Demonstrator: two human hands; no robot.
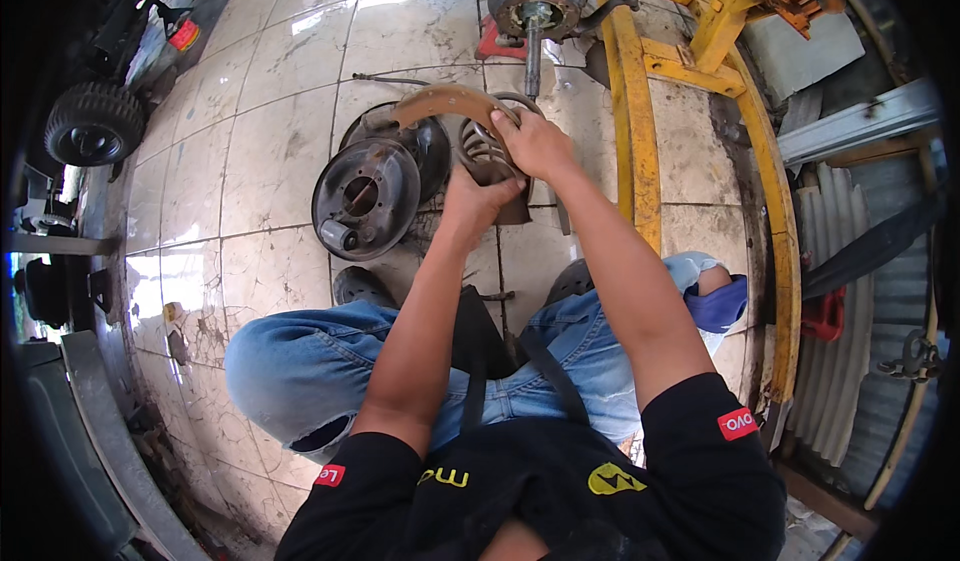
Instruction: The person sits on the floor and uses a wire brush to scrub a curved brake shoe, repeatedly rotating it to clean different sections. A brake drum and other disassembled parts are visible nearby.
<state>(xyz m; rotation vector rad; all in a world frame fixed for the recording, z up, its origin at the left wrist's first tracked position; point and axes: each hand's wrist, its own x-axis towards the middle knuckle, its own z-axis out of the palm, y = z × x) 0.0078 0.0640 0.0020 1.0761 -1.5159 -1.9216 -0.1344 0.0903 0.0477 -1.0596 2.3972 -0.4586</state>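
My right hand (538, 147) is closed on the end of a curved brown brake shoe (448, 99), which arcs away to the left. Just below and left of it, my left hand (477, 203) is closed, its thumb along a dull brown plate (513, 209) whose far part is hidden. Between my hands show several curved grey metal loops, like a coil spring (480, 146); what joins them to the other pieces I cannot tell. Left of my hands, a round black brake backing plate (385, 176) lies on the tiles, partly over a second dark round plate (431, 151).
Ahead, a greasy hub with a protruding shaft (533, 56) stands near a red piece (497, 39). A yellow metal frame (640, 151) runs along my right. Far left is a small black wheel (95, 124). A thin dark rod (390, 79) lies on the tiled floor (245, 201).
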